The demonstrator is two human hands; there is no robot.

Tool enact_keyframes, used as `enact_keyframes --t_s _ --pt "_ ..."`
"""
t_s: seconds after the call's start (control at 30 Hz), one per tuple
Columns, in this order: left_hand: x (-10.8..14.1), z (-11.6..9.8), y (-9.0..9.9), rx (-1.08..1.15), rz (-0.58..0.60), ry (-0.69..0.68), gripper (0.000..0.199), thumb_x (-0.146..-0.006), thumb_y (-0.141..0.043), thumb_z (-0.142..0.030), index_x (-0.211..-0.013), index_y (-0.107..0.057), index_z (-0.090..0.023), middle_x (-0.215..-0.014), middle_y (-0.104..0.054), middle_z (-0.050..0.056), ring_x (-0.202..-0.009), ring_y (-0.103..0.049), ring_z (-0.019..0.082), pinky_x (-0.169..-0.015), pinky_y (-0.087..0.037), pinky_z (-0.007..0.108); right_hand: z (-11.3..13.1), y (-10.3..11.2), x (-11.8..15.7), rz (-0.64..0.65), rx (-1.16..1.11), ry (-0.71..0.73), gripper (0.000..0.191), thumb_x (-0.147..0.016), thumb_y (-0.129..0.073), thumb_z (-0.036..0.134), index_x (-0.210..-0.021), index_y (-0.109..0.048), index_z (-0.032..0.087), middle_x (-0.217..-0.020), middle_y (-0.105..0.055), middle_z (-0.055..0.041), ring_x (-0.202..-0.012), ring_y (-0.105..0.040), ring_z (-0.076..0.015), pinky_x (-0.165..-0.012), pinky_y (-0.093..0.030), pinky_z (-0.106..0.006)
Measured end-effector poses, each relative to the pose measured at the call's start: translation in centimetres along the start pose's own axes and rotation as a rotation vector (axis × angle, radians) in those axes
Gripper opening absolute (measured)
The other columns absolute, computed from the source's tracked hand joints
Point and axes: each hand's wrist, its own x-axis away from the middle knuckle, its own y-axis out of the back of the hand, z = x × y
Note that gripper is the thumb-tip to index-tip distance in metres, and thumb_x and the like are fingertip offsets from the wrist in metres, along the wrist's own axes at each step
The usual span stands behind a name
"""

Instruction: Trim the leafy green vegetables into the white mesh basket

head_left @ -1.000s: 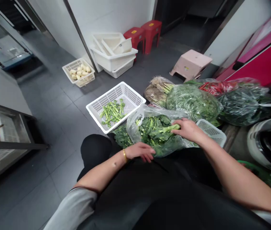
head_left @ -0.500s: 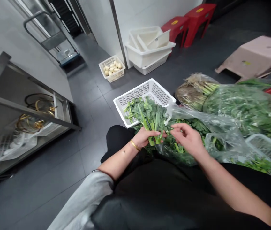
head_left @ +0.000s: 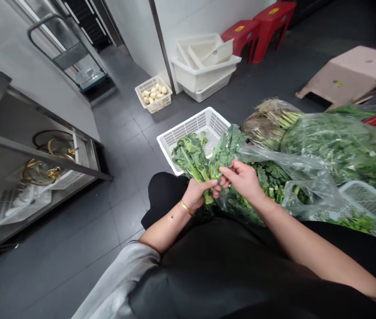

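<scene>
on my feed, far left, a steel shelf rack (head_left: 41, 150) stands along the wall, and a white mesh basket of pale bulbs (head_left: 153, 95) sits on the floor beyond. the left hand (head_left: 194, 195) has its fingers curled tight round the stems of a leafy green bunch (head_left: 191, 159), held over a white plastic basket (head_left: 191, 124), likely set there for easy reach. the right hand (head_left: 241, 179) pinches a stalk from that bunch, fingers narrow, beside the open plastic bag of greens (head_left: 307, 177).

Left hand (head_left: 196, 195) and right hand (head_left: 241, 179) on leafy greens (head_left: 191, 159)
</scene>
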Motion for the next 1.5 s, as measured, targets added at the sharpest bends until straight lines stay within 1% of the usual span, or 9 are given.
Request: enact_keyframes --t_s 0.2,0.33,0.43,0.6,0.73,1.03,1.2,1.33,1.5 --pt "-0.3 0.2 0.7 -0.008 -0.088 -0.115 0.031 -0.060 -0.078 -0.029 -0.077 -0.065 -0.007 -0.067 -0.065 0.006 -0.053 -0.058 0.013 -0.046 -0.044 0.023 0.1 -1.4 -1.2 0.205 0.109 -0.052 0.039 -0.074 -0.063 0.053 -0.062 -0.046 0.020 -0.047 -0.059 0.0001 -0.038 -0.054 -0.0130 -0.040 -0.046 -0.025" --pt "-1.6 0.1 1.5 0.162 -0.185 -0.014 0.022 -0.062 -0.073 -0.026 -0.068 -0.062 -0.007 -0.055 -0.060 0.003 -0.043 -0.051 0.008 -0.042 -0.037 0.020 -1.3 -2.2 1.7 0.118 0.344 0.335 0.022 -0.081 -0.057 0.039 -0.072 -0.056 0.019 -0.070 -0.067 -0.0065 -0.065 -0.065 -0.0177 -0.060 -0.053 -0.030" --pt "-2.1 -0.5 2.5 0.281 -0.216 0.102 0.018 -0.068 -0.068 -0.024 -0.073 -0.061 -0.009 -0.057 -0.061 0.003 -0.044 -0.054 0.009 -0.044 -0.040 0.020 -2.4 -2.1 4.2 0.334 0.391 0.586 0.014 -0.082 -0.053 0.030 -0.083 -0.062 0.019 -0.087 -0.068 -0.0091 -0.079 -0.065 -0.0190 -0.067 -0.053 -0.030" --pt "-1.1 -0.5 3.3 0.181 -0.053 0.171 0.018 -0.071 -0.063 -0.025 -0.074 -0.062 -0.008 -0.061 -0.064 0.006 -0.047 -0.059 0.012 -0.045 -0.043 0.022 -1.7 -0.9 1.6 0.117 0.217 0.007 0.019 -0.077 -0.060 0.037 -0.074 -0.059 0.018 -0.061 -0.063 -0.0039 -0.055 -0.060 -0.0162 -0.057 -0.052 -0.030" --pt "-0.6 -0.3 3.0 0.113 0.121 0.273 0.028 -0.068 -0.064 -0.035 -0.069 -0.064 -0.006 -0.060 -0.064 0.009 -0.046 -0.059 0.015 -0.042 -0.043 0.023 -0.9 -1.1 -1.8 0.282 -0.105 -0.238 0.034 -0.057 -0.076 0.040 -0.066 -0.053 0.017 -0.053 -0.055 0.0030 -0.041 -0.050 -0.0098 -0.039 -0.042 -0.023" --pt "-1.0 0.8 1.8 -0.167 -0.179 -0.287 0.032 -0.059 -0.079 -0.034 -0.076 -0.064 -0.011 -0.067 -0.065 0.004 -0.056 -0.059 0.013 -0.050 -0.046 0.025 -1.7 -1.8 -1.7 0.144 0.029 -0.225 0.035 -0.061 -0.072 0.045 -0.073 -0.051 0.019 -0.052 -0.058 0.0023 -0.039 -0.051 -0.0136 -0.039 -0.046 -0.028" --pt "-1.0 0.8 1.6 -0.065 -0.139 -0.262 0.027 -0.061 -0.076 -0.029 -0.072 -0.059 -0.012 -0.052 -0.057 -0.002 -0.039 -0.048 0.008 -0.040 -0.037 0.022 -1.6 -2.4 -0.4 0.022 0.523 0.268 0.026 -0.078 -0.058 0.041 -0.064 -0.053 0.020 -0.063 -0.061 -0.0068 -0.064 -0.061 -0.0201 -0.061 -0.050 -0.032" --pt "-0.8 -0.5 2.0 0.127 -0.181 -0.126 0.031 -0.060 -0.074 -0.028 -0.079 -0.056 -0.012 -0.059 -0.062 0.001 -0.040 -0.047 0.007 -0.039 -0.034 0.020 -2.5 -2.4 2.9 0.278 0.539 0.567 0.026 -0.088 -0.044 0.037 -0.079 -0.062 0.020 -0.088 -0.065 -0.0086 -0.079 -0.061 -0.0178 -0.071 -0.051 -0.030" --pt "-0.2 -1.0 2.3 0.133 -0.042 -0.042 0.037 -0.057 -0.073 -0.033 -0.082 -0.055 -0.012 -0.058 -0.063 0.004 -0.038 -0.047 0.008 -0.038 -0.030 0.021 -1.6 -0.6 1.3 0.213 0.134 0.092 0.029 -0.082 -0.054 0.046 -0.083 -0.061 0.018 -0.065 -0.063 -0.0031 -0.057 -0.060 -0.0159 -0.054 -0.052 -0.029"
